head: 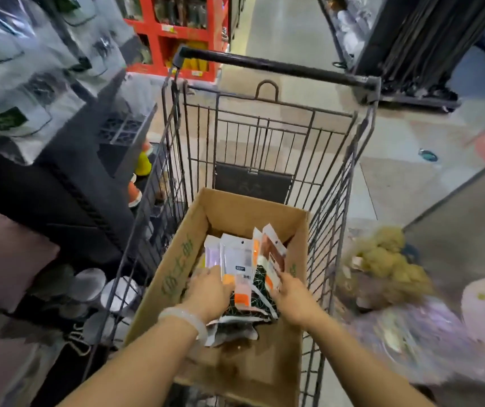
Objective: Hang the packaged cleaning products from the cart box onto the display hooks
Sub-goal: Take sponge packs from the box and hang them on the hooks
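An open cardboard box (176, 259) sits in a wire shopping cart (264, 136). Inside it stands a bunch of flat packaged products (237, 259), white with orange and brown parts, over black patterned packs (260, 282). My left hand (209, 292), with a pale bangle on the wrist, grips the left side of the bunch. On the bunch's right side my right hand (291, 298) closes around the brown-and-white packs. Both hands are down inside the box.
Hanging grey packaged goods (30, 69) fill the display at upper left. A red shelf unit (176, 36) stands beyond the cart. A black rack (411, 45) is at upper right. Plush items (388, 259) and pink goods lie to the right, round lids low left.
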Action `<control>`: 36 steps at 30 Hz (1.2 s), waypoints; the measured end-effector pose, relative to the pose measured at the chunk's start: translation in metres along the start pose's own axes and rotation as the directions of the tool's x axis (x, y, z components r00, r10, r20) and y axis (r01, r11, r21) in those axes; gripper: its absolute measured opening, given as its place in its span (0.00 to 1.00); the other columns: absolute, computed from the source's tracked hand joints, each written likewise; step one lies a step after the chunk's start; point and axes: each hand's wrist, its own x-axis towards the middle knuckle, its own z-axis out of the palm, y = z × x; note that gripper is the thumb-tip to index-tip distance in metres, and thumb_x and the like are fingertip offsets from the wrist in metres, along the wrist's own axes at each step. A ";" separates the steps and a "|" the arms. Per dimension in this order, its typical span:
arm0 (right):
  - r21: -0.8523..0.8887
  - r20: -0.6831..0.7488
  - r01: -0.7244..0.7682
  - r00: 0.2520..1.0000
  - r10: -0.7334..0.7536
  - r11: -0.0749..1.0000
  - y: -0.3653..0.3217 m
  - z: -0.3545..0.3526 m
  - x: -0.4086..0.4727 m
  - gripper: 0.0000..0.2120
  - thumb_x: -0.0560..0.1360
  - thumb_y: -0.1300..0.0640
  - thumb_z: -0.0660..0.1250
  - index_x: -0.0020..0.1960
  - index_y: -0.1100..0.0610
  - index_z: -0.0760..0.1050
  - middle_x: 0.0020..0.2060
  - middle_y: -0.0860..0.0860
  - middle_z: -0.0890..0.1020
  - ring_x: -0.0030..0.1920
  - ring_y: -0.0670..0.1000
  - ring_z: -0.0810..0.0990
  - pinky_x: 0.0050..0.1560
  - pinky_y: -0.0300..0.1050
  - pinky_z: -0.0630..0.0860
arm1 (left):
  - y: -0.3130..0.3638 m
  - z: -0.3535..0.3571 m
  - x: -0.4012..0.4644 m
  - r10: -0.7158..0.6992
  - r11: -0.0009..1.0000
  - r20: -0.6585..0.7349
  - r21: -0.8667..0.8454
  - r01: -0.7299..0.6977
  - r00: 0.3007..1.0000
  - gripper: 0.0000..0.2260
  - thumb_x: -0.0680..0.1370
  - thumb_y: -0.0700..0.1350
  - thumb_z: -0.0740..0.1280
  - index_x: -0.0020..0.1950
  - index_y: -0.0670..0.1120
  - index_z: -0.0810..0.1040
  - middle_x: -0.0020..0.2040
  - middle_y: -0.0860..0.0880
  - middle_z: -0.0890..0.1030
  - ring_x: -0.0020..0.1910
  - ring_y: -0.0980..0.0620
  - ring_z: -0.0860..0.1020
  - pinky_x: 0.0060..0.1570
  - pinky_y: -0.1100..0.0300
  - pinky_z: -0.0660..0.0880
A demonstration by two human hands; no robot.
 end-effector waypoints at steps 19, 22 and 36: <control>0.470 -0.033 -0.357 0.907 0.420 0.807 0.045 0.058 0.118 0.17 0.81 0.53 0.52 0.68 0.56 0.65 0.63 0.56 0.75 0.55 0.53 0.73 0.50 0.39 0.65 | 0.023 0.094 0.160 -0.135 0.711 0.162 -0.671 0.209 0.978 0.22 0.69 0.37 0.73 0.62 0.43 0.72 0.55 0.45 0.81 0.53 0.46 0.79 0.50 0.57 0.76; 0.477 0.052 -0.371 0.917 0.395 0.797 0.037 0.064 0.130 0.23 0.79 0.45 0.54 0.70 0.55 0.61 0.64 0.54 0.74 0.54 0.51 0.74 0.49 0.39 0.65 | -0.009 0.085 0.145 -0.173 0.659 0.122 -0.723 0.207 0.977 0.16 0.70 0.36 0.72 0.54 0.46 0.72 0.45 0.52 0.80 0.42 0.55 0.78 0.33 0.71 0.71; 0.672 0.288 -0.389 0.921 0.262 0.630 0.032 0.108 0.151 0.25 0.68 0.51 0.73 0.61 0.59 0.70 0.54 0.52 0.81 0.46 0.47 0.82 0.38 0.35 0.79 | -0.033 0.069 0.104 -0.374 0.898 -0.291 -0.353 0.264 0.881 0.40 0.61 0.53 0.79 0.69 0.49 0.66 0.69 0.44 0.62 0.68 0.41 0.61 0.69 0.46 0.58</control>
